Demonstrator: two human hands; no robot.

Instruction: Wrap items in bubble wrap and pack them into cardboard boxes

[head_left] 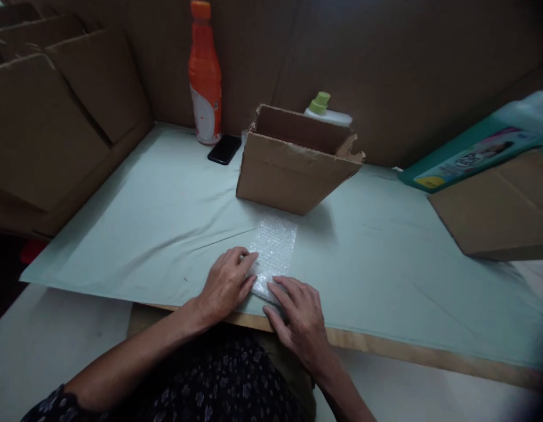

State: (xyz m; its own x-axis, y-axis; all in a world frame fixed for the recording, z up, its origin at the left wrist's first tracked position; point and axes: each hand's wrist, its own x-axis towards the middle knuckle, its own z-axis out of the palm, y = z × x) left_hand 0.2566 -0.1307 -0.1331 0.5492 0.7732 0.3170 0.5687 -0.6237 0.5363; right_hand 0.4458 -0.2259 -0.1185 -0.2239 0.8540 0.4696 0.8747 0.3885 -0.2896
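Note:
A strip of clear bubble wrap (276, 241) lies on the pale green cloth, its near end folded over into a thicker flat part. My left hand (227, 281) grips the left side of that folded end between thumb and fingers. On the right side, my right hand (300, 313) has its fingertips on the fold and its thumb at the near edge. Whether anything is wrapped inside the fold I cannot tell. Just beyond the strip's far end stands an open cardboard box (293, 176); its bottom inside is hidden.
Behind the box are an orange bottle (205, 76), a black phone (224, 150) lying flat and a white bottle with a green cap (319, 104). Cardboard boxes (29, 129) stand at left. At right, a green jug (477, 146) sits behind another cardboard box (499, 205).

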